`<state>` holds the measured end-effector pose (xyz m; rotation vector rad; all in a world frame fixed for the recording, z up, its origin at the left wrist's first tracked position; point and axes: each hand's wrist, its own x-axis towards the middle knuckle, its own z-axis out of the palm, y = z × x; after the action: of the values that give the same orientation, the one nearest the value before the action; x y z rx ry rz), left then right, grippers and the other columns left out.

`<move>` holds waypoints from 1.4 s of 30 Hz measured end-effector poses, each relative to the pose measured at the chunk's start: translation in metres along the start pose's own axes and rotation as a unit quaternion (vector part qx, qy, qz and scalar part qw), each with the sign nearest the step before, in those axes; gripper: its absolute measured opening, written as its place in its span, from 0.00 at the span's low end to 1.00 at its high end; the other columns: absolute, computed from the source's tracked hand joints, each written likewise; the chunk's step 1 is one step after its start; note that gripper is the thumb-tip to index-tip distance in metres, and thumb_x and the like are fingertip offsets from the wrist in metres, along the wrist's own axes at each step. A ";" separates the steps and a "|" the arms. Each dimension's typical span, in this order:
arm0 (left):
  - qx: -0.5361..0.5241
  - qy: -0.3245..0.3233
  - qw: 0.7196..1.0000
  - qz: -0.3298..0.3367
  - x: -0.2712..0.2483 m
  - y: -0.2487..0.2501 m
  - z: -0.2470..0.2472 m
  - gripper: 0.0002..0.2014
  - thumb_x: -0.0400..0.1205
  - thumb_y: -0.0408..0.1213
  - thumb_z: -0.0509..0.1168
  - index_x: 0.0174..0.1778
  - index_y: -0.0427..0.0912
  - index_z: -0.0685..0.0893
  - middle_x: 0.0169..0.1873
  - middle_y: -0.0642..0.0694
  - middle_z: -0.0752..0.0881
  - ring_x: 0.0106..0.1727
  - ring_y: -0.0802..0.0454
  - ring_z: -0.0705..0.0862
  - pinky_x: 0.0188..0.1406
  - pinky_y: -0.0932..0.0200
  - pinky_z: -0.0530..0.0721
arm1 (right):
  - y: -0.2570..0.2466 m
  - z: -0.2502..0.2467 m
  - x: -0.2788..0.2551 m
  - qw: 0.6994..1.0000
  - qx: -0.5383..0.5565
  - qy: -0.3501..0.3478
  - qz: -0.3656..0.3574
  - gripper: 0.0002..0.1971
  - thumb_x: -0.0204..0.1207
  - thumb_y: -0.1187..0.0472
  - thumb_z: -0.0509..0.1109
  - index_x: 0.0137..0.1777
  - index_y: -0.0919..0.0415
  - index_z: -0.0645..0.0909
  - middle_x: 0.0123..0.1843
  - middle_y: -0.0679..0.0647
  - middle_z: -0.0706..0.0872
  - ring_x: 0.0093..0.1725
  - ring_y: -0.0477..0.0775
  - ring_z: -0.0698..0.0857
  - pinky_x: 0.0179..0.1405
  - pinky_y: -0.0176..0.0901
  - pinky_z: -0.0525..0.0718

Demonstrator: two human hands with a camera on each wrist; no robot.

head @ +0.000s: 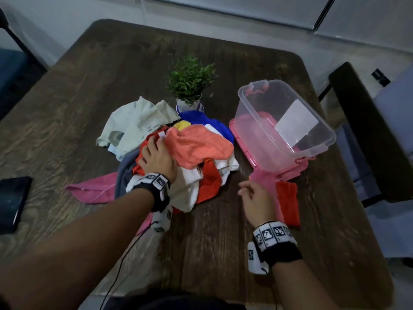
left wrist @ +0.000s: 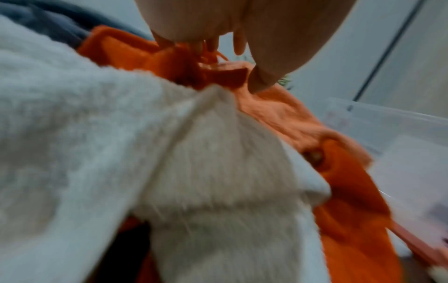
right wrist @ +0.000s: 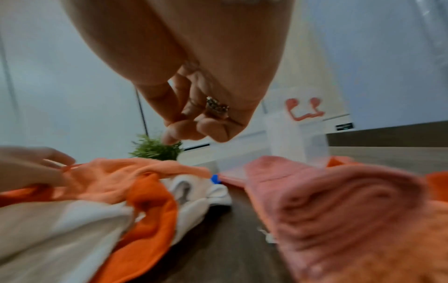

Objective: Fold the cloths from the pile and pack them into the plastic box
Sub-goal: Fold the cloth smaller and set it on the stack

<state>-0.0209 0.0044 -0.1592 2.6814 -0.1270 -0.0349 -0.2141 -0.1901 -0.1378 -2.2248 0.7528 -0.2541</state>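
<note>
The left hand (head: 156,157) pinches, it seems, an orange cloth (head: 196,146) atop the pile (head: 178,157) at table centre; the right hand (head: 257,202) hangs loosely curled, empty. Lift one layer only; the plastic box (head: 283,121) waits at two o'clock

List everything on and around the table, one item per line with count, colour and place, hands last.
table: one, dark wood, under everything.
pile of cloths: one, mixed orange, white, blue, yellow, grey, pale green, table centre.
pink cloth: one, lies on an orange cloth, front of box.
plastic box: one, clear, empty, on its pink lid, right.
plant: one, green, behind pile.
phone: one, black, left edge.
left hand: on pile, fingers pinching orange fabric.
right hand: above table, loosely curled, empty.
</note>
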 end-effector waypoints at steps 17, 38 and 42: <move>-0.247 -0.108 0.894 0.359 0.025 0.050 -0.125 0.13 0.86 0.35 0.61 0.63 0.45 0.86 0.55 0.49 0.89 0.56 0.53 0.85 0.58 0.58 0.80 | -0.133 -0.001 0.013 0.973 0.004 0.086 -0.212 0.32 0.72 0.63 0.75 0.76 0.54 0.71 0.75 0.49 0.75 0.74 0.51 0.72 0.76 0.58 0.72; -0.495 -0.065 0.834 0.236 -0.027 0.072 -0.186 0.18 0.80 0.25 0.65 0.62 0.46 0.71 0.34 0.37 0.79 0.22 0.41 0.79 0.19 0.50 0.82 | -0.190 -0.034 0.001 0.964 0.070 0.107 -0.233 0.17 0.67 0.50 0.81 0.50 0.51 0.78 0.40 0.49 0.83 0.38 0.46 0.82 0.41 0.50 0.85; -0.495 -0.087 0.828 0.249 -0.026 0.079 -0.200 0.12 0.83 0.25 0.62 0.56 0.40 0.87 0.34 0.43 0.86 0.28 0.47 0.87 0.29 0.55 0.87 | -0.182 -0.008 -0.004 0.982 0.032 -0.033 -0.186 0.30 0.63 0.42 0.79 0.64 0.45 0.74 0.56 0.45 0.85 0.56 0.47 0.85 0.55 0.50 0.85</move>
<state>-0.0446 0.0247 0.0551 1.5362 -0.6631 -0.1382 -0.1409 -0.0946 -0.0015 -2.2884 0.2835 -0.3769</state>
